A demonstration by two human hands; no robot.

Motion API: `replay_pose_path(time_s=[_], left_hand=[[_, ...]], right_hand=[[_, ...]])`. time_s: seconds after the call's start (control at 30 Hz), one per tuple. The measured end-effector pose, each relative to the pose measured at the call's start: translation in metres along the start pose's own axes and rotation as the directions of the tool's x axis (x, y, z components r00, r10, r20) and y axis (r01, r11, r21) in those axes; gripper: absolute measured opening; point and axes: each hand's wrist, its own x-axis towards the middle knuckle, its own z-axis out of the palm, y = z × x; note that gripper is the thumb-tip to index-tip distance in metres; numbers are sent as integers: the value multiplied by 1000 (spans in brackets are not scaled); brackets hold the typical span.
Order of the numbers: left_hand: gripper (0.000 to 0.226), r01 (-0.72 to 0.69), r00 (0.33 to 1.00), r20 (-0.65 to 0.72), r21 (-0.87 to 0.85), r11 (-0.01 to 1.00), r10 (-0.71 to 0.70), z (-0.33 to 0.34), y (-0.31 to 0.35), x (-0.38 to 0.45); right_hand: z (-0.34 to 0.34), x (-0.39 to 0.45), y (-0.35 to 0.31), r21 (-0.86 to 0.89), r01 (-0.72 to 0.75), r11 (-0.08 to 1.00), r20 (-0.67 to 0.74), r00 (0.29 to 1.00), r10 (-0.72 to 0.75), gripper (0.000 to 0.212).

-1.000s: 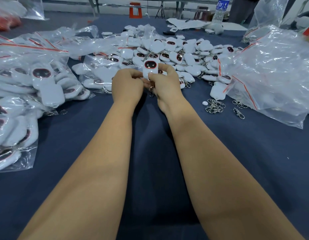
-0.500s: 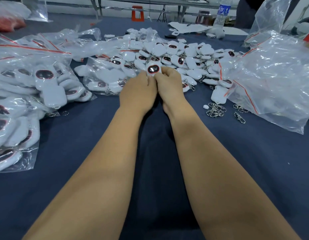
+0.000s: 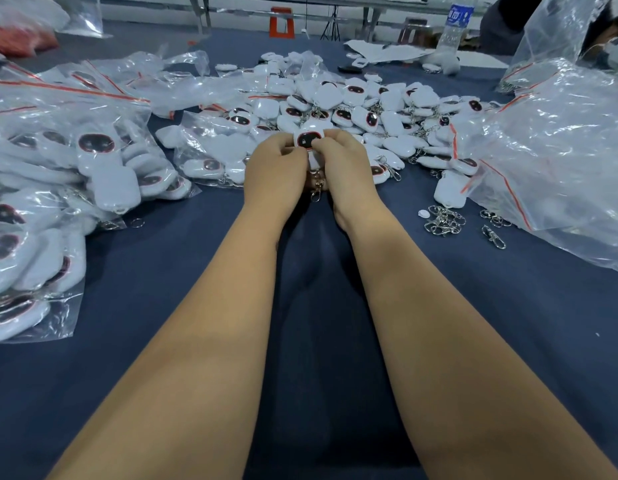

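Note:
A small white keychain toy [image 3: 308, 137] with a dark red-rimmed face is held upright above the blue table [image 3: 318, 306], face toward me. My left hand [image 3: 274, 171] pinches its left side and my right hand [image 3: 349, 168] pinches its right side, fingers curled round it. A metal clasp [image 3: 316, 190] dangles from the toy between my wrists. Behind my hands lies a loose heap of the same white toys [image 3: 369, 112].
Clear plastic bags full of toys [image 3: 58, 174] lie at the left. A big crumpled bag [image 3: 549, 143] sits at the right. Loose metal clasps [image 3: 444, 221] lie near the right bag. A water bottle [image 3: 454, 26] stands at the far edge, by another person [image 3: 608, 46].
My hands dipped forward toward the heap with the toy, then drew back and lifted a little. The clasp hangs in view again below the toy.

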Motion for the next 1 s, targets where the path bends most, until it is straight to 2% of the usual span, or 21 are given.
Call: replay_pose_path(time_s=[0.1, 0.2, 0.33, 0.53, 0.7, 0.83, 1.0], left_hand=[[18, -11, 1000, 5, -55, 998, 11, -1, 0, 0], [18, -7, 1000, 5, -99, 995, 8, 0, 1, 1], [41, 11, 999, 43, -113, 993, -6, 1, 2, 0], [17, 14, 1000, 19, -134, 991, -12, 2, 2, 1], [22, 23, 1000, -14, -114, 993, -25, 3, 0, 2], [12, -4, 999, -47, -90, 996, 0, 5, -2, 4], [20, -47, 999, -15, -33, 998, 47, 4, -4, 5]], right_hand=[[0, -2, -2, 81, 22, 996, 8, 1000, -23, 17], [1, -3, -2, 67, 39, 997, 1, 999, -39, 16], [-1, -2, -2, 36, 28, 999, 0, 1000, -28, 16], [-1, -4, -3, 57, 11, 998, 15, 1000, -12, 17], [-1, -4, -4, 43, -8, 999, 4, 1000, 8, 20], [-1, -3, -3, 2, -20, 1000, 16, 1000, 20, 22], [-4, -3, -5, 54, -23, 998, 24, 999, 22, 24]])
